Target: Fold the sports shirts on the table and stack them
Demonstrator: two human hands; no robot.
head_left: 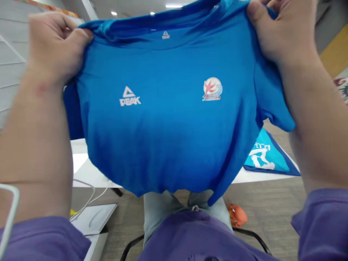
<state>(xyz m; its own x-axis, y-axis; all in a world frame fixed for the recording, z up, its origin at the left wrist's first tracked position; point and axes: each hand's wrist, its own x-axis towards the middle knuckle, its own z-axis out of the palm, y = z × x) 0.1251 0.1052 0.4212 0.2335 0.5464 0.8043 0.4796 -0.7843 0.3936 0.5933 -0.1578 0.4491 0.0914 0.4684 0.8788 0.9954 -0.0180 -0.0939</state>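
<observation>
A blue T-shirt [168, 123] hangs spread out in front of me, held up at head height by its shoulders. It bears a white PEAK logo on the left and a round badge on the right. My left hand [54, 45] is closed on the shirt's left shoulder, fingers curled into the cloth. At the other shoulder, near the collar, my right hand [280, 30] grips the fabric, thumb in front. The shirt's hem falls above my lap.
A white table [89, 170] lies behind the shirt, with another blue-and-turquoise garment [268, 156] on its right part. White cables [89, 192] trail off the left edge. An orange object [237, 214] lies on the floor by my legs.
</observation>
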